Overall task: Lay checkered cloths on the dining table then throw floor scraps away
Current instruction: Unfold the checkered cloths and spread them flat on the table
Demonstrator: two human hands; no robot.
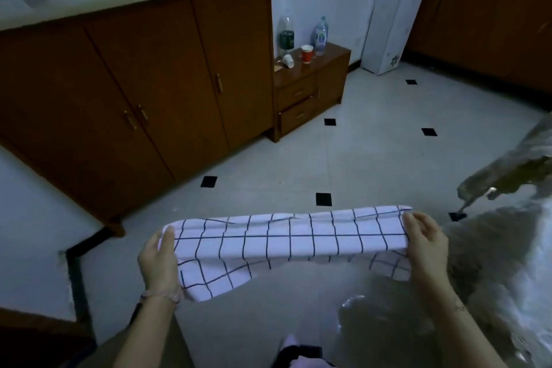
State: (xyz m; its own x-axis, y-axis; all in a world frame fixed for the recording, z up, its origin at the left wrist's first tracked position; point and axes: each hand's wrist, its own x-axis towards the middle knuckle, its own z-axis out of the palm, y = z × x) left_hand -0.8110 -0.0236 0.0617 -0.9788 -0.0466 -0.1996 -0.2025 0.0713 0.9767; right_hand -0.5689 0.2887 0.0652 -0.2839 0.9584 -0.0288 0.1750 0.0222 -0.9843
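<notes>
A white checkered cloth (286, 239) with dark grid lines is stretched out flat in the air in front of me, partly folded, with loose layers hanging below it. My left hand (158, 260) grips its left end, thumb on top. My right hand (427, 242) grips its right end. The cloth hangs above the tiled floor (373, 158). At the right edge, a table (507, 263) under clear, shiny plastic sheeting shows only in part and is blurred.
A long brown wooden cabinet (134, 84) with a cluttered top runs along the left. A low drawer unit (310, 89) beside it carries two bottles and a red cup (307, 54). A tall white box (394, 18) leans at the back wall.
</notes>
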